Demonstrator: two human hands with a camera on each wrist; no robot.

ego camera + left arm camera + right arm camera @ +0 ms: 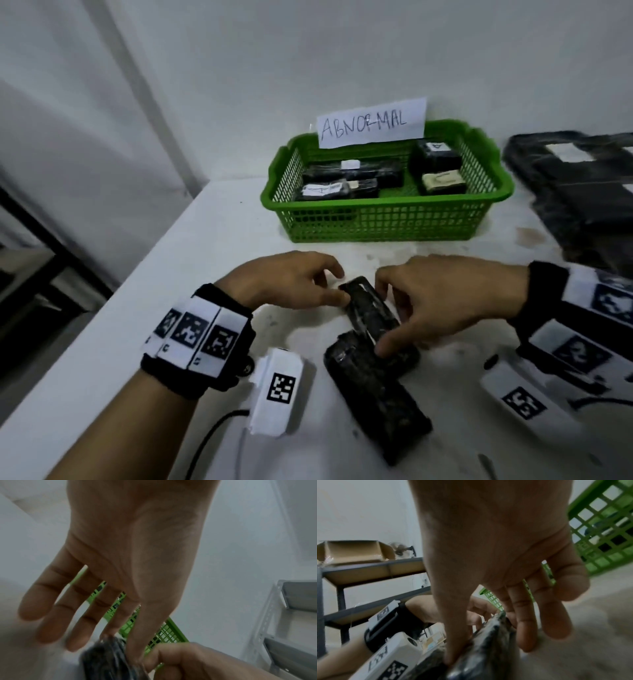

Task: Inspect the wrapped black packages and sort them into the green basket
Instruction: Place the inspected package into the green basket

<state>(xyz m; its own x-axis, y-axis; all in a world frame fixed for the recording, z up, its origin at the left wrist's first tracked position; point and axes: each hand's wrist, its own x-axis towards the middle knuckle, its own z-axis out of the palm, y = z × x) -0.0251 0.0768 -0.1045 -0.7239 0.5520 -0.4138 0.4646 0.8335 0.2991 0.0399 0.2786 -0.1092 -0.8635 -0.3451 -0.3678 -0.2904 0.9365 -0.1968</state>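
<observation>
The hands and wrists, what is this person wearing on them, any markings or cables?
Both hands are bare, no gloves or sleeves. The left wrist band is black with white square panels printed with black coded markers. Below it sits a white camera box bearing another marker, with a black cable trailing off. The right wrist band and its white box look the same.

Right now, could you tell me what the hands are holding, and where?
Both hold one wrapped black package: left hand pinches its far end, right hand grips its sides.

Two hands (291, 281) (442, 301) — one green basket (383, 219)
</observation>
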